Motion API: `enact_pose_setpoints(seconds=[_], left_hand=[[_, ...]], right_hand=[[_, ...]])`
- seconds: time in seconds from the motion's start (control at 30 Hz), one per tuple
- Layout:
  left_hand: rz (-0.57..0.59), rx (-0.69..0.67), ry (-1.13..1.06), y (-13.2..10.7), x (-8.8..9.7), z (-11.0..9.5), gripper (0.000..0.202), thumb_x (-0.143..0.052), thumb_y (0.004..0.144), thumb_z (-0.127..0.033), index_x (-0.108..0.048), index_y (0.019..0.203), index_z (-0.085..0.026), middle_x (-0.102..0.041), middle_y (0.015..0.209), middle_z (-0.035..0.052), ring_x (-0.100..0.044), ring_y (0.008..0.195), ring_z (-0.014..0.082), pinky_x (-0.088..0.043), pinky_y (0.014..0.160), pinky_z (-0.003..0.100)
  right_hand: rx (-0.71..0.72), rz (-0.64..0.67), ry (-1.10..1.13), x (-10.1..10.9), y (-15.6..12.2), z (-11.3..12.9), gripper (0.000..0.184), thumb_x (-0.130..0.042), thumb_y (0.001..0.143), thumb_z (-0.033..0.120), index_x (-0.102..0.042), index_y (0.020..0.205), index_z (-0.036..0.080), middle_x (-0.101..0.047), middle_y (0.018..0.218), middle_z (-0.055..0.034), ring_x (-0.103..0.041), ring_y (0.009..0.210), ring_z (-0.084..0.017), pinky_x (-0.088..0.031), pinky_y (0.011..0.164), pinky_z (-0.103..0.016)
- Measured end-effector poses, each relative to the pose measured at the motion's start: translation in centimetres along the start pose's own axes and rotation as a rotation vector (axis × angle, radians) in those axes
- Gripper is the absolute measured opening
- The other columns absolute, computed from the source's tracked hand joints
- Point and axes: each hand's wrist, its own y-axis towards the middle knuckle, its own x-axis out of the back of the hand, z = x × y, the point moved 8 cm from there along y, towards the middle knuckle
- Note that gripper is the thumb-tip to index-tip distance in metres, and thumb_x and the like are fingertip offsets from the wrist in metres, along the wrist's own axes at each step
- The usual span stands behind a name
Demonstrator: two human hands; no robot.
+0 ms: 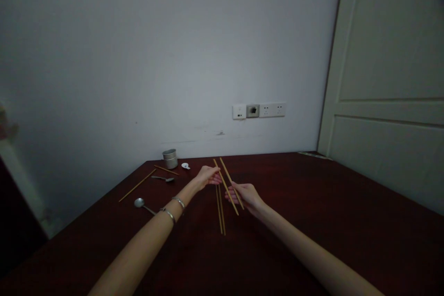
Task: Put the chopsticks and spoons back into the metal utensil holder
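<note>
My left hand (208, 175) pinches a wooden chopstick (225, 187) near its upper part. Close by on the right, my right hand (245, 194) grips a second chopstick (227, 173) between thumb and fingers. These two slant side by side, tops leaning left, slightly apart. Below them, a pair of chopsticks (222, 215) lies nearly parallel on the dark red table (277, 249), their far ends hidden behind my left hand. Some fingertips of both hands are hard to make out in the dim light.
At the table's left are a metal canister (170, 159), a small white spoon (185, 166), a metal spoon (169, 179), a round-bowled spoon (139, 202) partly behind my left arm, and loose chopsticks (138, 185). A wall with sockets (272, 110) bounds the back; a pale panelled door (388, 134) stands right.
</note>
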Motion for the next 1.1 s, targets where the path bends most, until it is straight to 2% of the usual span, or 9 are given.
enact_pose_setpoints(seconds=[0.2,0.33,0.47,0.67,0.97,1.1], left_hand=[[0.018,-0.032,-0.144,-0.7,-1.9,0.2,0.018,-0.060,0.073,-0.023,-0.059,0.071,-0.005,-0.064,0.060,0.0103,-0.060,0.049,0.0136,-0.049,0.051,0.024],[-0.036,-0.043,-0.285,-0.5,-2.3,1.1,0.017,-0.062,0.072,-0.021,-0.060,0.072,-0.004,-0.065,0.064,0.0129,-0.062,0.056,0.0150,-0.051,0.055,0.024],[-0.083,-0.068,-0.383,-0.5,-2.7,1.9,0.014,-0.064,0.069,-0.018,-0.061,0.071,-0.005,-0.066,0.068,0.0119,-0.063,0.058,0.0146,-0.052,0.059,0.024],[-0.123,-0.050,-0.409,-0.9,-3.0,2.2,0.013,-0.063,0.071,-0.016,-0.060,0.074,-0.004,-0.066,0.068,0.0136,-0.063,0.059,0.0156,-0.052,0.057,0.025],[-0.092,-0.070,-0.425,-0.8,-3.2,2.2,0.012,-0.065,0.069,-0.016,-0.061,0.072,-0.005,-0.066,0.067,0.0119,-0.064,0.060,0.0159,-0.052,0.059,0.025],[-0.097,-0.073,-0.418,-0.9,-3.3,2.0,0.008,-0.062,0.070,-0.012,-0.060,0.072,-0.005,-0.066,0.065,0.0122,-0.063,0.059,0.0161,-0.052,0.058,0.025]], right_hand=[[0.026,-0.009,0.060,0.0,-1.4,-0.1,0.022,-0.055,0.079,0.025,-0.059,0.071,0.005,-0.065,0.060,-0.0111,-0.065,0.058,-0.016,-0.054,0.057,-0.025],[0.050,-0.020,0.107,0.2,-1.5,-0.4,0.021,-0.058,0.077,0.026,-0.059,0.071,0.005,-0.065,0.062,-0.0103,-0.063,0.053,-0.013,-0.053,0.054,-0.022],[0.052,-0.044,0.097,0.4,-1.9,-0.6,0.020,-0.059,0.076,0.024,-0.060,0.071,0.005,-0.065,0.063,-0.0106,-0.058,0.046,-0.009,-0.050,0.049,-0.019],[0.032,-0.009,0.060,0.3,-2.2,-0.7,0.017,-0.060,0.075,0.021,-0.060,0.070,0.005,-0.065,0.065,-0.0104,-0.057,0.047,-0.008,-0.050,0.047,-0.017],[0.048,0.022,0.078,-0.1,-2.4,-0.6,0.013,-0.057,0.076,0.017,-0.059,0.082,0.005,-0.066,0.066,-0.0113,-0.062,0.054,-0.012,-0.052,0.053,-0.021],[0.041,0.047,0.029,-0.4,-2.7,-0.6,0.014,-0.055,0.078,0.019,-0.059,0.081,0.005,-0.066,0.064,-0.0109,-0.063,0.054,-0.013,-0.052,0.054,-0.022]])
